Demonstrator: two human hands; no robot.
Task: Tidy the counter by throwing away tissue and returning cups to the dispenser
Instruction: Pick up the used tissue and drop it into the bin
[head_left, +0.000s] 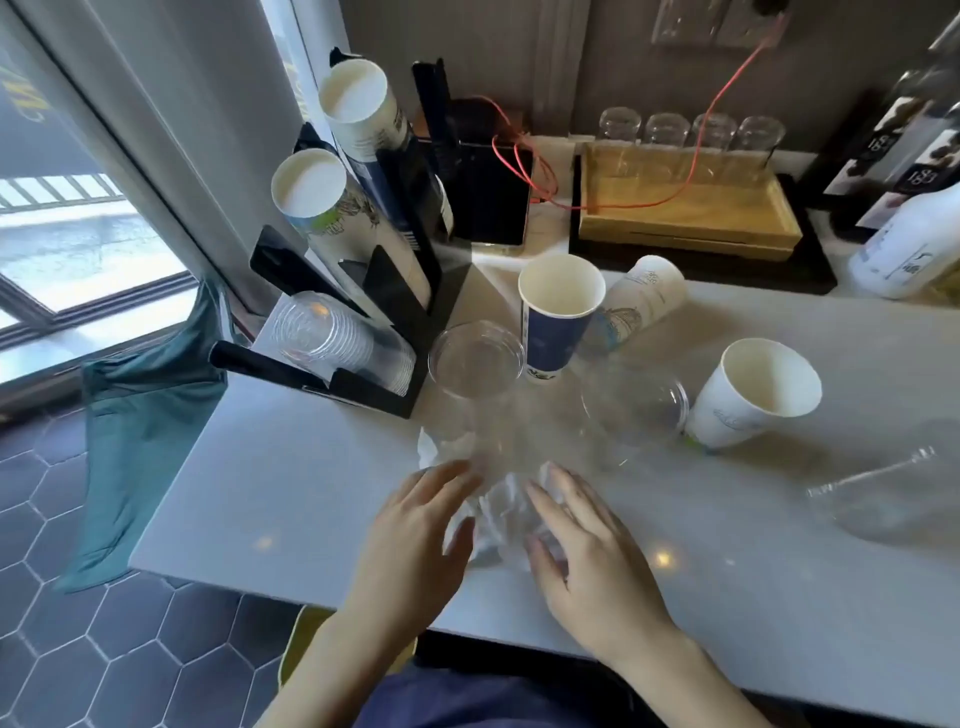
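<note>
Hands flank crumpled white tissue (493, 519) near counter's front edge: left hand (415, 530) and right hand (582, 540), fingers spread, not yet pinching. Risk: a sweep could topple the clear plastic cup (475, 358) just behind tissue.

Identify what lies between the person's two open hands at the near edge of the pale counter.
In the head view, crumpled white tissue lies on the counter between the left hand and the right hand; both hands are spread open beside it.
</note>
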